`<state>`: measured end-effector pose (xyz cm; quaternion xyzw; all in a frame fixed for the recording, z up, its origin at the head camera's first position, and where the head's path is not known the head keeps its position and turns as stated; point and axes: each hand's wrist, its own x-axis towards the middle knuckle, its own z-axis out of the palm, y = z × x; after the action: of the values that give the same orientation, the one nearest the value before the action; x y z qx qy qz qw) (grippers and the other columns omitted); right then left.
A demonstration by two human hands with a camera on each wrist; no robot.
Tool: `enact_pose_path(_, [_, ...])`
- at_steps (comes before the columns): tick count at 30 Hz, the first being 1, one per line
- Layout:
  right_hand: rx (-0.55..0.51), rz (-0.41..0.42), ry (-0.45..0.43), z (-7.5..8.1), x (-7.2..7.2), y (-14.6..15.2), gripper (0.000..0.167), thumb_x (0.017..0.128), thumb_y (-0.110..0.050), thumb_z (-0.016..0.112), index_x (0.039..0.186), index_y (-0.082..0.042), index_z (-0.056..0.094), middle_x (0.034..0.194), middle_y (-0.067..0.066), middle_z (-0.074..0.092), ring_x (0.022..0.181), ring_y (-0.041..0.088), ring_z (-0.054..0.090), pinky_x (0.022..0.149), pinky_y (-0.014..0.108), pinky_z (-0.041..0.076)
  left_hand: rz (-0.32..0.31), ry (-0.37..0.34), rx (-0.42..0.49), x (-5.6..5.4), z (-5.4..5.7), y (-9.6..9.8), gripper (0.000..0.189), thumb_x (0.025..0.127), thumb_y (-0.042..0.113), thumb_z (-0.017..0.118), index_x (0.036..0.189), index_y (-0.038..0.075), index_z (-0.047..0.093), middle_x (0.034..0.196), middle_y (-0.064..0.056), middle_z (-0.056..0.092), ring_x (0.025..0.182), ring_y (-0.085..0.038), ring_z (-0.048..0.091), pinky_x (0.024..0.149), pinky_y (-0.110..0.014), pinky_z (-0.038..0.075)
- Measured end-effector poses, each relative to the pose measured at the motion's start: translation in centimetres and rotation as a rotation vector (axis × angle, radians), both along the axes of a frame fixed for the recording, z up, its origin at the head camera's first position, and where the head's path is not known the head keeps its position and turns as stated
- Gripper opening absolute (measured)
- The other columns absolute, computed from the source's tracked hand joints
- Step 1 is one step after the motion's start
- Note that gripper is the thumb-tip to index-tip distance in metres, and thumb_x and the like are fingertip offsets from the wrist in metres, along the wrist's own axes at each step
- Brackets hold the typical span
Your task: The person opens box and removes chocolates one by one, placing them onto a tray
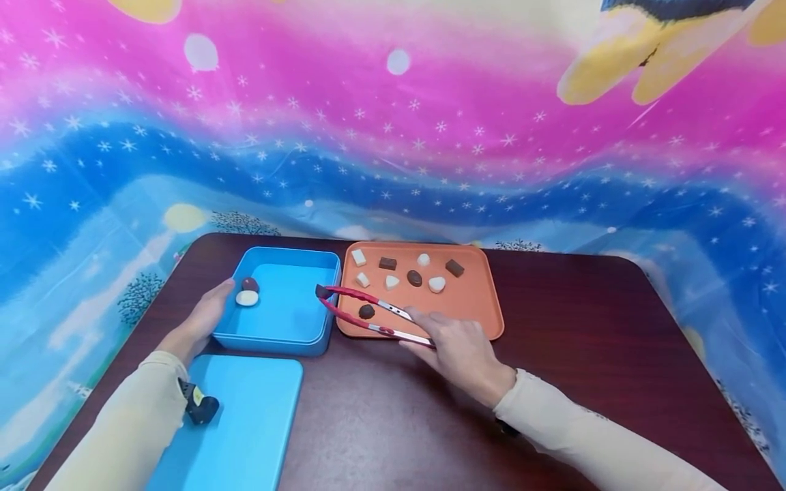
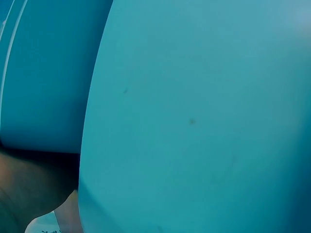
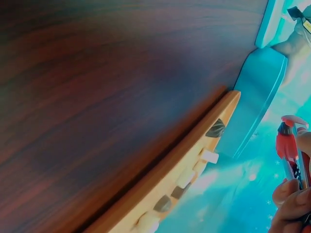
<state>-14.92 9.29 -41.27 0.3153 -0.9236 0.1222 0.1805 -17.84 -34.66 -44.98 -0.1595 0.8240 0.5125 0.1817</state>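
Note:
My right hand (image 1: 460,351) holds red-tipped tongs (image 1: 356,293). Pinched in their tips is a small dark chocolate piece (image 1: 322,291), which overlaps the right rim of the blue box (image 1: 285,317) in the head view. On the box's left side, my left hand (image 1: 199,319) rests against the outer wall with its fingers extended. A brown piece (image 1: 250,284) and a white oval piece (image 1: 247,298) lie inside the box near that wall. Beneath the tongs, a round dark chocolate (image 1: 366,311) sits on the orange tray (image 1: 469,310).
Several white and brown chocolates, among them a brown oval (image 1: 414,277), are spread over the tray, which stands close beside the box. A blue lid (image 1: 245,416) lies in front of the box on the dark wooden table (image 1: 571,327). A patterned cloth (image 1: 381,150) hangs behind.

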Motion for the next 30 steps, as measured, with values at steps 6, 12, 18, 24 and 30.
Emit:
enact_pose_path(6, [-0.103,-0.077,-0.175,-0.1,0.2,1.7,0.054,0.085,-0.047,0.079,0.132,-0.021,0.069,0.102,-0.001,0.079,0.074,0.01,0.068,0.056,0.026,0.049,-0.007,0.006,0.016,0.1,0.1,-0.1,0.079,0.104,0.064,0.009,0.161,0.016,-0.016,0.168,-0.02,-0.02,0.152,-0.052,-0.017,0.119,-0.076,-0.002])
enact_pose_path(12, [-0.151,-0.166,-0.318,-0.3,0.0,3.5,0.058,0.086,-0.048,0.079,0.135,-0.019,0.067,0.112,0.003,0.077,0.081,0.013,0.067,0.062,0.029,0.051,-0.002,0.005,0.018,-0.2,0.1,0.1,0.08,0.103,0.066,0.01,0.161,0.017,-0.017,0.168,-0.019,-0.02,0.153,-0.052,-0.015,0.119,-0.076,-0.001])
enact_pose_path(18, [-0.151,-0.214,-0.397,-0.8,0.0,4.8,0.058,0.085,-0.045,0.08,0.137,-0.022,0.066,0.118,0.003,0.075,0.09,0.015,0.066,0.071,0.036,0.054,0.004,0.001,0.022,-0.1,0.1,0.1,0.081,0.103,0.067,0.01,0.161,0.018,-0.016,0.168,-0.019,-0.02,0.153,-0.052,-0.016,0.119,-0.076,-0.001])
enact_pose_path(24, [-0.178,-0.244,-0.479,-1.3,0.2,6.0,0.057,0.086,-0.043,0.079,0.136,-0.019,0.066,0.12,0.005,0.074,0.09,0.016,0.065,0.073,0.034,0.053,0.002,0.007,0.025,0.2,0.0,0.1,0.078,0.104,0.063,0.01,0.161,0.016,-0.015,0.168,-0.02,-0.019,0.153,-0.052,-0.016,0.119,-0.076,-0.002])
enact_pose_path(30, [-0.209,-0.254,-0.615,-1.2,-0.4,7.1,0.054,0.089,-0.044,0.076,0.136,-0.019,0.067,0.115,0.005,0.074,0.082,0.014,0.059,0.067,0.026,0.049,-0.006,0.023,0.019,-0.3,0.1,0.2,0.081,0.103,0.067,0.011,0.162,0.017,-0.014,0.169,-0.019,-0.018,0.153,-0.052,-0.014,0.119,-0.076,-0.001])
